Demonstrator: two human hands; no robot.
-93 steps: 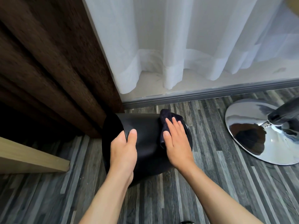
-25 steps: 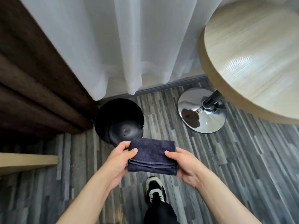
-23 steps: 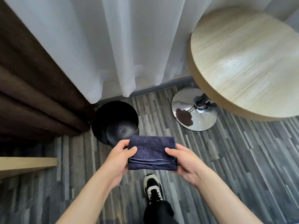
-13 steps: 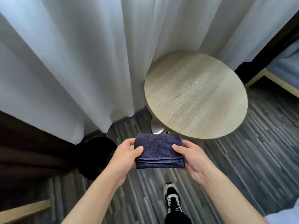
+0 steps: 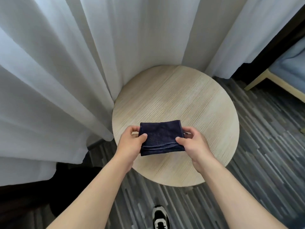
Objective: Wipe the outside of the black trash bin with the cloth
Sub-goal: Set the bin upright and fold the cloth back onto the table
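Note:
A folded dark navy cloth (image 5: 160,137) is held flat over the round wooden table (image 5: 189,103). My left hand (image 5: 130,145) pinches its left edge and my right hand (image 5: 194,142) pinches its right edge. Whether the cloth rests on the tabletop or hovers just above it I cannot tell. The black trash bin (image 5: 71,180) is only a dark shape low at the left, mostly hidden behind my left forearm and under the curtain hem.
White sheer curtains (image 5: 82,63) hang behind and left of the table. A blue-cushioned seat with a light wood frame (image 5: 287,71) stands at the right. Grey striped plank floor (image 5: 264,162) surrounds the table. My shoe (image 5: 160,218) shows at the bottom.
The view has swung right and up from the bin to the table. Both hands carried the folded cloth from above the floor to over the tabletop. The bin slid out to the lower left.

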